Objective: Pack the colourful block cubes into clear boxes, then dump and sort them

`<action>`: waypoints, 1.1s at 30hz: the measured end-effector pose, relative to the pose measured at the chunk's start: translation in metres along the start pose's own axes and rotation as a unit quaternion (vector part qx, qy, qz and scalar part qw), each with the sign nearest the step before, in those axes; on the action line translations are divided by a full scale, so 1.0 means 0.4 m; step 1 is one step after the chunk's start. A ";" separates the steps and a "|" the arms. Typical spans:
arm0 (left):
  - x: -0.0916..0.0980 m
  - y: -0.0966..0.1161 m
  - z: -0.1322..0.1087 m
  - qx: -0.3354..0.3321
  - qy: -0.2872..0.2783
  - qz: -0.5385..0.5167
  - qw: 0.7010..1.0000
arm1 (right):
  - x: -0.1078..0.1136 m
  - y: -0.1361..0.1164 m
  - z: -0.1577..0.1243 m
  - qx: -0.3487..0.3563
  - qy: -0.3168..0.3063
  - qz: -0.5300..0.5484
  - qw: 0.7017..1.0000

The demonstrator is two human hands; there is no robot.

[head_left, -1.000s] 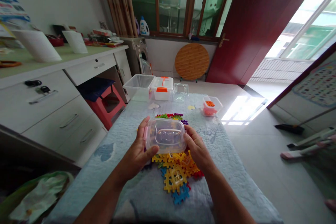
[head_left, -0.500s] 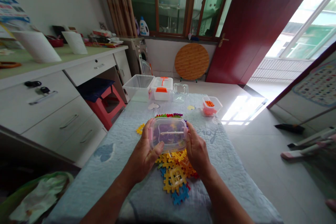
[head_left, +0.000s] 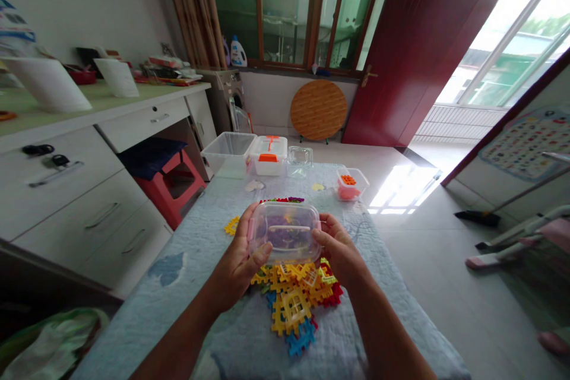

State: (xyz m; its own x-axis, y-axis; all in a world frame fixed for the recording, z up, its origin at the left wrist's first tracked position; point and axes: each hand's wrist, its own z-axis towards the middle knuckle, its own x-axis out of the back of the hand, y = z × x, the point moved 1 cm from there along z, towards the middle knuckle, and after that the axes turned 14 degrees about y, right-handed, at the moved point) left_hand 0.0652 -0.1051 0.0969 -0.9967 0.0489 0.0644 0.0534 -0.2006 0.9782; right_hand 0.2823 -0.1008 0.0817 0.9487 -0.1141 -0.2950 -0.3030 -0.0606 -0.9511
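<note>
A small clear plastic box with pink side clips and a pale handle on its lid is held up between both hands. My left hand grips its left end, with the thumb lying along the front. At the right end, my right hand closes on the box near the pink clip, thumb toward me. Below and behind the box lies a pile of plastic building pieces, yellow, orange, blue, red and green. The box hides part of this pile. One yellow piece lies apart, left of the box.
On the cloth-covered table stand a large clear bin, a white box with orange latches, a clear container and a tub with orange and pink pieces. A red stool stands at the left.
The box tilts slightly differently and shows more of its front. My right thumb has moved onto the box's right end near the clip. The whole view has shifted a little.
</note>
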 end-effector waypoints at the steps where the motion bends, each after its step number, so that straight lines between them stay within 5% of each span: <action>1: 0.000 0.001 0.007 -0.002 -0.004 0.007 1.000 | 0.007 -0.011 0.002 -0.014 -0.008 0.012 1.000; 10: -0.026 -0.025 0.061 -0.036 0.035 0.137 0.989 | 0.017 -0.059 0.023 0.014 -0.008 -0.018 1.000; 18: -0.007 -0.031 0.098 -0.051 0.019 0.078 0.995 | 0.028 -0.063 0.066 0.028 0.029 0.009 0.999; 22: 0.065 -0.065 0.137 -0.068 0.087 0.096 0.989 | 0.058 -0.107 0.163 0.041 0.114 0.099 0.988; 27: 0.173 -0.192 0.179 -0.030 0.199 0.208 0.957 | 0.073 -0.158 0.333 0.028 0.265 0.211 0.941; 33: 0.216 -0.288 0.189 0.002 0.246 0.233 0.941 | 0.032 -0.143 0.502 0.024 0.346 0.230 0.909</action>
State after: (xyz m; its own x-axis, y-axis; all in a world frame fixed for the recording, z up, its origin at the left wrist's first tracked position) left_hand -0.0225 -0.0036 0.0049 -0.7722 -0.5028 0.3885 0.4908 -0.0838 0.8672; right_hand 0.3300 0.1004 0.1136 0.4335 -0.7138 -0.5500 -0.6331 0.1931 -0.7496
